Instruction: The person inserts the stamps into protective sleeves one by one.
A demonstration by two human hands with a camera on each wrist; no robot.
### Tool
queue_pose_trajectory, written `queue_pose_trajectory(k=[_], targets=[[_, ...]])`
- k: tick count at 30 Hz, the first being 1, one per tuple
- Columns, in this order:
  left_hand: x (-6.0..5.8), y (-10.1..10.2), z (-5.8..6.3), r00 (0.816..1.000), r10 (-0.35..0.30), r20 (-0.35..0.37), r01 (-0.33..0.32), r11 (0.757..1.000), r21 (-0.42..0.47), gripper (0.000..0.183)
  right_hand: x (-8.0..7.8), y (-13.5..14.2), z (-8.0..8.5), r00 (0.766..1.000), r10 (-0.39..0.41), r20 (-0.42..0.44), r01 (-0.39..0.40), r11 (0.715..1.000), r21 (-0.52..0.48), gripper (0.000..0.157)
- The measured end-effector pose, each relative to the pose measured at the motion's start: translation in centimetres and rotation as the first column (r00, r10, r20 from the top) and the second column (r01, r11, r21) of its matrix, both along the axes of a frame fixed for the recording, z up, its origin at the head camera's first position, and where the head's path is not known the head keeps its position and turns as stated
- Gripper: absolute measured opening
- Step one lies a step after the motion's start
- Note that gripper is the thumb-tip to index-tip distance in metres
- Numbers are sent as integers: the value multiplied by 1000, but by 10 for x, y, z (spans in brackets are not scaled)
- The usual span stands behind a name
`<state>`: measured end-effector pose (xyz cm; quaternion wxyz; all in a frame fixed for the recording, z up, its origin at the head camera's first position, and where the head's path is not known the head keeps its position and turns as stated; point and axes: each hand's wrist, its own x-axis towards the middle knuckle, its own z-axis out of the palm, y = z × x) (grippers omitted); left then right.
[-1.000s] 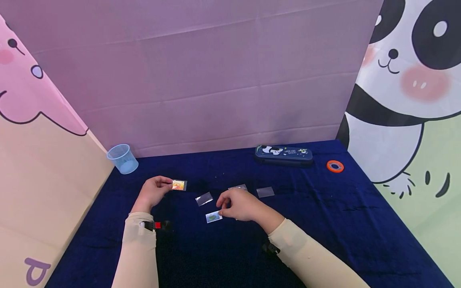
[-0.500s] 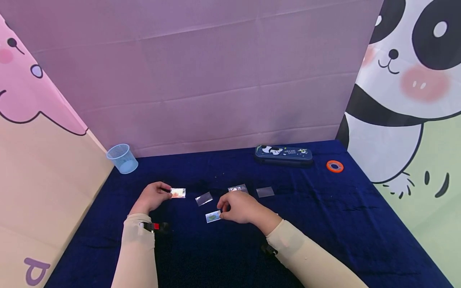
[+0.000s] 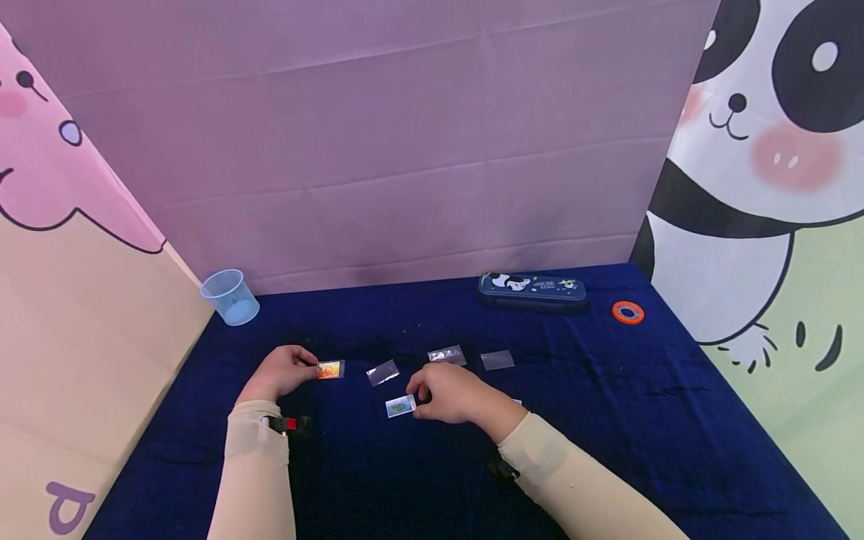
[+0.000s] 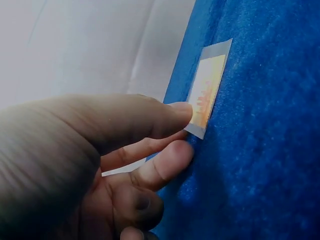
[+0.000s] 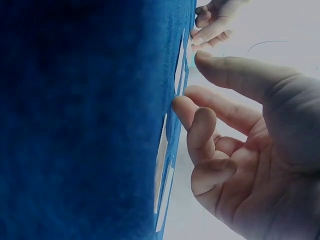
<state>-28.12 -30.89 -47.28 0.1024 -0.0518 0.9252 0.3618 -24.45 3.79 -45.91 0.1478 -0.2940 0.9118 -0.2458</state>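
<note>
Cards: two in plain view — an orange card with a clear margin; a blue-green card on the blue cloth
Clear sleeves: three; all lie on the cloth
Left hand: thumb and finger pinch the orange card's near edge
Right hand: thumb apart from loosely curled fingers, just beside the blue-green card; contact cannot be told
Farther back: one mesh cup; one pencil case; one orange ring
Since a second ago: orange card and left hand nearer the person; middle sleeve less covered — blue-green card unmoved
</note>
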Motion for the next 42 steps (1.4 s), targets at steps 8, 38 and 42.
queue_pose_trajectory(k=[8,38,42], targets=[[0,9,7,998,-24,-59,22,999,-32,32,-6,-2,1,999,15,38,-15,1000,-3,33],[-1,47,13,991,-104,-80,104,995,-6,18,-15,-17,-5,999,-36,-12,37,998,41,18],[-2,53,12,990,-114,-85,113,993,-16,20,-13,-13,-1,999,-33,-2,33,999,1,19]])
